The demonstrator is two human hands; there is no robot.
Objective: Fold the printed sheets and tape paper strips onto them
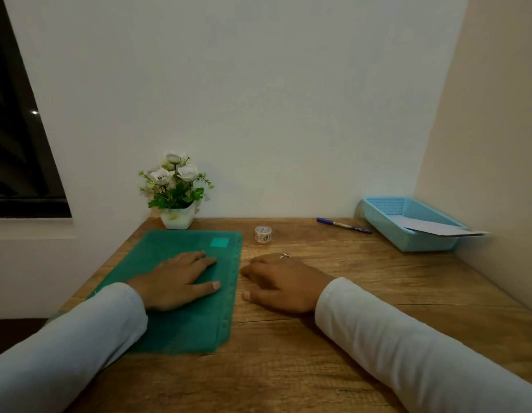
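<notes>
A green plastic folder (181, 320) with punched holes along its right edge lies flat on the left half of the wooden desk (318, 353). My left hand (178, 281) rests palm down on it, fingers spread, holding nothing. My right hand (282, 283) lies palm down on the bare wood just right of the folder, a ring on one finger, also holding nothing. A small roll of patterned tape (263, 234) stands behind my right hand. A blue basket (408, 222) at the back right holds a grey sheet of paper (437, 228) that sticks out over its rim.
A blue pen (343, 225) lies between the tape roll and the basket. A white pot of artificial flowers (177, 195) stands at the back left against the wall. Walls close the desk at the back and right; a dark window is at left.
</notes>
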